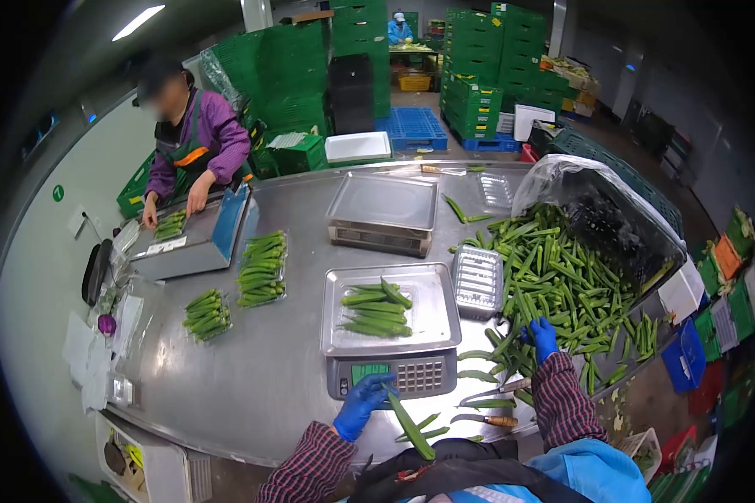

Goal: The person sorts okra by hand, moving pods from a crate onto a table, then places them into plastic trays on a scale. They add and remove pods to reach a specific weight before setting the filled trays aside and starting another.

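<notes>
My left hand [363,406], in a blue glove, pinches one large okra pod [412,427] in front of the scale [389,378]. On the scale's metal tray [335,331] lies a batch of okra [377,312] in a clear pack. My right hand [543,337], also gloved in blue, is at the near left edge of the big okra heap [562,277]; its fingers are partly bent, and whether they hold a pod is unclear. Between my hands lie knives with wooden handles [497,420] and a few loose pods. Stacked clear trays [477,282] stand right of the scale.
A second scale [383,211] stands behind. Okra packs [262,268] lie on the steel table [294,394] at left. A co-worker [197,138] handles a pack at a wrapping machine [197,243]. A black crate [621,239] lies tipped behind the heap.
</notes>
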Available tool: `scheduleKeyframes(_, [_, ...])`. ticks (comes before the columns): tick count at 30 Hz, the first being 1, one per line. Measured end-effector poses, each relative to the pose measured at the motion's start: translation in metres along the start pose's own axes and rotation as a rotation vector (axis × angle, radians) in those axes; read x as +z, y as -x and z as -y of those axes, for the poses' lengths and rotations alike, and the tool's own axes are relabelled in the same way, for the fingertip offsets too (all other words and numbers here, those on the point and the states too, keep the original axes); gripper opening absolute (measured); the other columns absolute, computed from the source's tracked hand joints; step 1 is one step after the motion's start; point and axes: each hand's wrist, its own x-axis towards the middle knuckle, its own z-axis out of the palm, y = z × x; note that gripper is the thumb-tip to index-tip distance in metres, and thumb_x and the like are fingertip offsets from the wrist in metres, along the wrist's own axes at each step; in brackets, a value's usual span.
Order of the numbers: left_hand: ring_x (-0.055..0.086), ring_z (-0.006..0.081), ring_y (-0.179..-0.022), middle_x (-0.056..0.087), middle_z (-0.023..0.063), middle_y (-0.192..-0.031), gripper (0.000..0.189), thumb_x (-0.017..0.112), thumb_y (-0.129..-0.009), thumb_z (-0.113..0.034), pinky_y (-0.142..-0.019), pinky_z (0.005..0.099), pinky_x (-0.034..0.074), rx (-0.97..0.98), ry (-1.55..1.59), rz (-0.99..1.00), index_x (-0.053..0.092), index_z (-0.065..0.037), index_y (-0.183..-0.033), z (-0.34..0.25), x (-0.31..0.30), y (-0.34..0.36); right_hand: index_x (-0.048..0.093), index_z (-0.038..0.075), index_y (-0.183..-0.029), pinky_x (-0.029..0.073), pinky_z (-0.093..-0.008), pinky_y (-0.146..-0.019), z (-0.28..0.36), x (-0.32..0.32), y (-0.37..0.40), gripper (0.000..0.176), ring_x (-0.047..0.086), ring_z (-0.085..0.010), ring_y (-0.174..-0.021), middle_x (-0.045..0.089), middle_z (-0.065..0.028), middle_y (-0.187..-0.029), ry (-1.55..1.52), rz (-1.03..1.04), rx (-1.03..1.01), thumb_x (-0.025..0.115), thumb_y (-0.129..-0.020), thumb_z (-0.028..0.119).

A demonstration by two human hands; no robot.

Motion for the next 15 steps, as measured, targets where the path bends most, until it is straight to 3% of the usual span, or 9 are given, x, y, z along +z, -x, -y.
scheduleKeyframes(3, [0.057,0.0168,-0.097,0.056,0.0058,-0.102,0.042,0.055,-0.09,-0.019,-0.084,0.0337,0.052,-0.065,0.056,-0.014,0.045,-0.008,-0.129,0.0,0.01,0.016,0.04,0.003,-0.13,0.051,-0.0286,-0.059,0.02,0.006,0.019,0.042,0.062,-0.0163,-0.079,0.061,-0.0068,-0.1,0.056,0.143,-0.009,0.051,-0.092,0.015])
scheduleKeyframes(5, [0.057,0.0178,-0.096,0.056,0.0061,-0.101,0.043,0.054,-0.09,-0.021,-0.086,0.0363,0.05,-0.066,0.253,0.034,0.045,-0.004,-0.129,0.004,0.011,0.029,0.046,0.004,-0.125,0.05,-0.0274,-0.06,0.033,0.02,0.042,0.035,0.061,-0.015,-0.08,0.061,-0.0057,-0.099,0.068,0.146,-0.021,0.051,-0.092,0.017])
scheduleKeyframes(6, [0.058,0.023,-0.097,0.056,0.0086,-0.102,0.04,0.051,-0.092,-0.02,-0.091,0.0413,0.047,-0.111,0.256,0.03,0.043,-0.002,-0.127,0.006,0.013,0.037,0.049,0.005,-0.12,0.05,-0.0268,-0.06,0.038,0.027,0.053,0.031,0.061,-0.0142,-0.078,0.061,-0.005,-0.097,0.054,0.165,-0.043,0.051,-0.092,0.019])
scheduleKeyframes(9, [0.057,0.0219,-0.097,0.057,0.0094,-0.102,0.045,0.053,-0.092,-0.025,-0.09,0.0391,0.046,-0.18,0.311,0.094,0.041,-0.001,-0.128,0.021,0.019,0.074,0.056,0.012,-0.103,0.045,-0.0238,-0.058,0.035,0.051,0.073,0.016,0.057,-0.0107,-0.068,0.061,-0.0001,-0.084,-0.041,0.285,-0.132,0.055,-0.09,0.021])
scheduleKeyframes(10, [0.057,0.0201,-0.098,0.057,0.0088,-0.104,0.05,0.055,-0.091,-0.03,-0.088,0.038,0.046,-0.197,0.24,0.084,0.04,-0.001,-0.129,0.015,0.025,0.091,0.056,0.013,-0.097,0.044,-0.025,-0.058,0.034,0.056,0.076,0.01,0.056,-0.0115,-0.067,0.062,-0.0003,-0.083,-0.028,0.331,-0.136,0.056,-0.089,0.02])
scheduleKeyframes(11, [0.057,0.0181,-0.097,0.057,0.0086,-0.107,0.053,0.056,-0.091,-0.033,-0.086,0.0364,0.047,-0.166,0.217,0.087,0.039,-0.001,-0.13,0.046,0.022,0.099,0.055,0.014,-0.094,0.045,-0.0271,-0.06,0.038,0.072,0.089,0.007,0.057,-0.0128,-0.068,0.061,-0.0008,-0.083,-0.067,0.322,-0.101,0.055,-0.088,0.018])
scheduleKeyframes(12, [0.057,0.016,-0.093,0.056,0.0072,-0.107,0.051,0.055,-0.091,-0.031,-0.084,0.0333,0.048,-0.151,0.348,0.009,0.04,-0.004,-0.131,0.05,0.026,0.112,0.055,0.014,-0.095,0.046,-0.0285,-0.062,0.018,0.079,0.059,0.008,0.058,-0.0136,-0.07,0.061,-0.0008,-0.083,-0.004,0.36,-0.144,0.055,-0.088,0.018])
scheduleKeyframes(14, [0.056,0.0137,-0.088,0.055,0.0045,-0.101,0.048,0.054,-0.092,-0.028,-0.079,0.0295,0.048,-0.079,0.418,-0.138,0.039,-0.009,-0.133,0.054,0.027,0.137,0.056,0.014,-0.096,0.045,-0.027,-0.06,0.026,0.125,0.083,0.01,0.055,-0.0124,-0.068,0.06,-0.0003,-0.082,-0.034,0.608,-0.101,0.054,-0.087,0.019])
scheduleKeyframes(15, [0.055,0.0125,-0.084,0.053,0.0035,-0.097,0.046,0.054,-0.092,-0.028,-0.076,0.0281,0.048,0.018,0.402,-0.251,0.04,-0.008,-0.131,0.054,0.032,0.146,0.056,0.013,-0.097,0.043,-0.0245,-0.058,-0.009,0.135,-0.001,0.012,0.052,-0.0101,-0.066,0.06,-0.0012,-0.086,-0.005,0.949,-0.126,0.054,-0.088,0.021])
